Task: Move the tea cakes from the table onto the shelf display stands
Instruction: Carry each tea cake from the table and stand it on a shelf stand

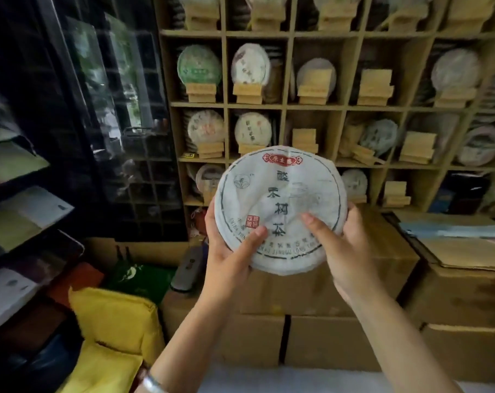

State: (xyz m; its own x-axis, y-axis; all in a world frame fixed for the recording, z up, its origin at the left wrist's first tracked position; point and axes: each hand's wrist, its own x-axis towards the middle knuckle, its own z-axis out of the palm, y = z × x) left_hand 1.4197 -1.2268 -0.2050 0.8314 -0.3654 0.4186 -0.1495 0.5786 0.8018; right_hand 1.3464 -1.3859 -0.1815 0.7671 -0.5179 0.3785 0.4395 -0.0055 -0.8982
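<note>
One paper-wrapped tea cake (281, 211) is gripped upright by the left hand (229, 251) and right hand (345, 245) before the shelf (286, 107). Its loose wrapper could be torn, or an empty stand (305, 140) knocked over.

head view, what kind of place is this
Likely a tea shop or its stockroom: a cubby shelf of wrapped cakes on wooden stands, stacked cardboard boxes, and a paper-wrapped tea cake held in both hands.

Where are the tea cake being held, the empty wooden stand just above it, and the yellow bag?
tea cake (280, 211), head view, centre of its paper wrapper.
empty wooden stand (304, 140), head view, its front face.
yellow bag (113, 321), head view, its upper flap.
</note>
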